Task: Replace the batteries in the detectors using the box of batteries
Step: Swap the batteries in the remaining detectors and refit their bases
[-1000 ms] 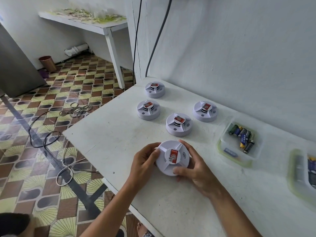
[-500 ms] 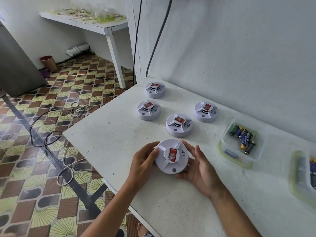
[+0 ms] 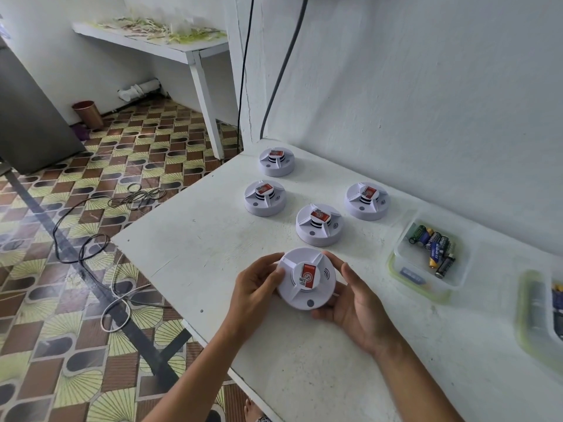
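Got the detector [image 3: 306, 278] gripped between both hands, left hand [image 3: 256, 287] curled on its side, right hand [image 3: 359, 303] cupping underneath. Battery box [image 3: 426, 278] sits off to my right.

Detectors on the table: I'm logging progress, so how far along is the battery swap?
Nothing looks done yet. All five units are closed, face up. In hand: the nearest detector, gripped by the left hand and right hand, unopened. Left: the four detectors behind it, untouched, plus this one. The batteries lie in the clear box.
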